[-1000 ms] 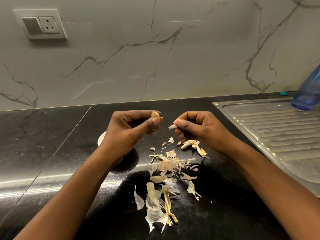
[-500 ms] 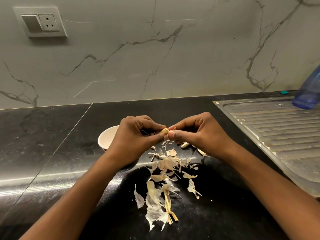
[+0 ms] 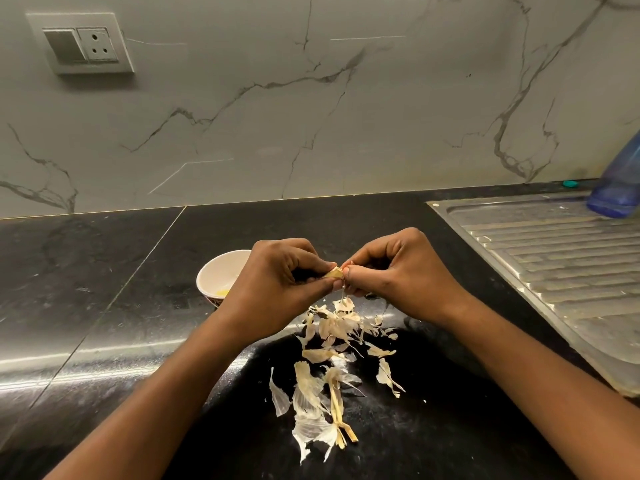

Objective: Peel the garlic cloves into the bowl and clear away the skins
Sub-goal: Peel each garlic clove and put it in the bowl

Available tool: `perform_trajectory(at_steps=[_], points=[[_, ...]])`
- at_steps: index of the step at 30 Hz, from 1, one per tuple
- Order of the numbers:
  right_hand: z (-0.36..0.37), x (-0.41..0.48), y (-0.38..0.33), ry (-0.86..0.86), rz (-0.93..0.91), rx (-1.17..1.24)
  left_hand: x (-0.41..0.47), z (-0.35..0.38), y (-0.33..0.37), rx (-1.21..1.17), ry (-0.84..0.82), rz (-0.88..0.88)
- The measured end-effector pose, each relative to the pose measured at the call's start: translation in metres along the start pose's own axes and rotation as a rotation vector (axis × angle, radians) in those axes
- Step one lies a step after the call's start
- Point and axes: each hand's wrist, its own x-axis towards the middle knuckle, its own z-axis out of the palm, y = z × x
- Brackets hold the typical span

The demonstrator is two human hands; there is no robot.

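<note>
I pinch one garlic clove with my left hand and right hand. Skins lie on the worktop below, beside the bowl.

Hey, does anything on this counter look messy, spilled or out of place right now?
Only the garlic skins: they lie scattered loose on the black counter, not gathered. The bowl stands upright, partly behind the left hand. Nothing looks broken or spilled.

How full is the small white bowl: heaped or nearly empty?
Nearly empty: the small white bowl shows a bare inner wall and only a yellowish bit at the bottom; the left hand hides part.
</note>
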Motion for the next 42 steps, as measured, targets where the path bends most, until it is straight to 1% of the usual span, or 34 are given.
perform_trajectory(at_steps=[4,9,12,16,23,27,31,37,42], points=[[0.002,-0.001,-0.001,0.06,0.001,0.052,0.001,0.0,0.001,-0.089,0.024,-0.036],[0.0,0.001,-0.002,0.069,0.006,0.029,0.002,-0.001,0.0,-0.149,0.037,-0.065],[-0.004,0.001,-0.002,0.036,0.024,0.039,0.002,-0.003,0.0,-0.103,0.05,-0.05],[-0.001,0.0,-0.003,0.003,0.003,-0.018,0.002,-0.003,0.003,0.011,0.068,-0.006],[0.004,0.0,0.0,0.045,0.003,-0.09,0.0,0.001,0.012,0.218,0.075,0.125],[0.006,0.0,-0.001,0.088,-0.013,-0.11,-0.001,0.005,0.013,0.204,0.053,0.119],[0.007,-0.001,-0.001,0.091,-0.043,-0.1,-0.002,0.005,0.013,0.093,0.047,0.058],[0.002,-0.001,-0.006,0.13,-0.045,-0.017,0.001,0.003,0.015,-0.363,0.096,-0.207],[-0.001,0.001,-0.004,0.144,-0.025,0.015,0.002,0.0,0.018,-0.656,0.111,-0.346]])
